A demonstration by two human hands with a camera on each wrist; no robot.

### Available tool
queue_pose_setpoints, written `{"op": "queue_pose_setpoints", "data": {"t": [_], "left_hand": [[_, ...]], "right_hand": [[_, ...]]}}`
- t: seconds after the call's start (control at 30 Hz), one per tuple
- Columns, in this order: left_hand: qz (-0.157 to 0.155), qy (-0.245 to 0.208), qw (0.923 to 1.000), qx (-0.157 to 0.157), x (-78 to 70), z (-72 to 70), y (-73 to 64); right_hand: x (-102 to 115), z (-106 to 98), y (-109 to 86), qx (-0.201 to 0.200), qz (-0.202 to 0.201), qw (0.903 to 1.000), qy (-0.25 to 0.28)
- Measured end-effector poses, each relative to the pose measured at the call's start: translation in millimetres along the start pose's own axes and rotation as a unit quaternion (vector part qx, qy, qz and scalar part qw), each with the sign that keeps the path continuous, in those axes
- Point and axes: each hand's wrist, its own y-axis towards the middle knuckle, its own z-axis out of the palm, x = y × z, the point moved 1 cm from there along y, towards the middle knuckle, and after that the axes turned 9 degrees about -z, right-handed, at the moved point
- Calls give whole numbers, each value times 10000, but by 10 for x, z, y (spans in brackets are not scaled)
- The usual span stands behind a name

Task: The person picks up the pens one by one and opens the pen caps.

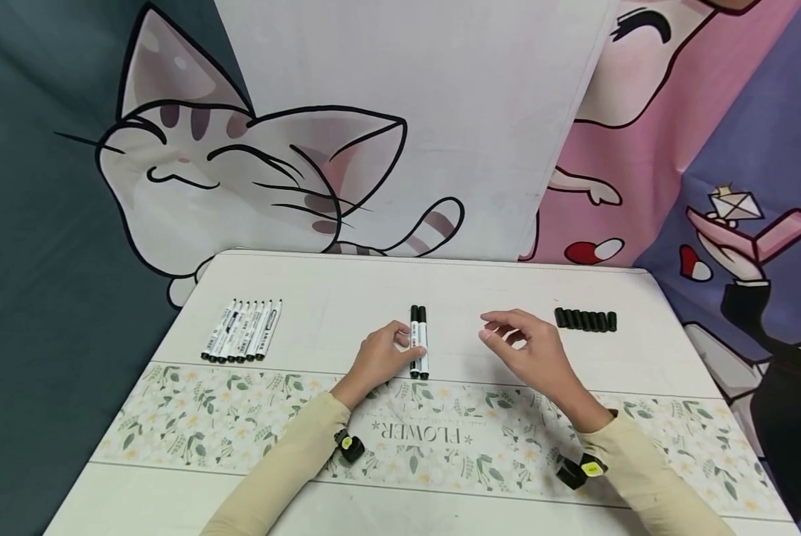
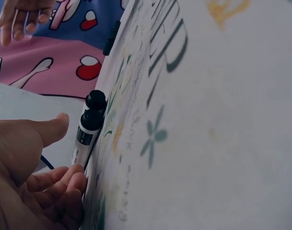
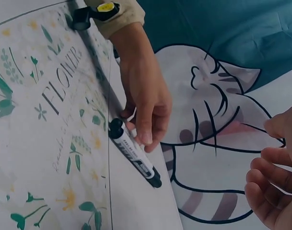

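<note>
Two white markers (image 1: 423, 363) with black caps lie side by side on the table, upright in the head view. My left hand (image 1: 380, 356) is right at their left side, its thumb reaching over the barrels. In the left wrist view the left thumb (image 2: 54, 129) stands apart from the loosely bent fingers (image 2: 64, 184), which are close to the nearer marker (image 2: 83, 143). My right hand (image 1: 531, 350) hovers to the right of the pair, fingers loosely bent, with nothing held.
Several uncapped markers (image 1: 243, 331) lie in a row on the left of the table (image 1: 347, 290). Several black caps (image 1: 584, 320) are lined up on the right. A floral printed band (image 1: 240, 417) crosses the table nearer me. Cartoon-printed cloth (image 1: 481, 134) hangs behind.
</note>
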Motion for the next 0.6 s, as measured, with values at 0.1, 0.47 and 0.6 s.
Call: {"op": "queue_pose_setpoints", "data": {"t": [0.1, 0.47, 0.6], "left_hand": [[17, 27, 10000, -6, -4, 8, 8], [-237, 65, 9994, 250, -8, -30, 30], [-291, 264, 9987, 319, -17, -26, 50]], "right_hand": [[26, 27, 20, 46, -56, 10000, 56], [22, 66, 77, 254, -52, 9997, -27], [-1, 68, 98, 305, -95, 9995, -24]]}}
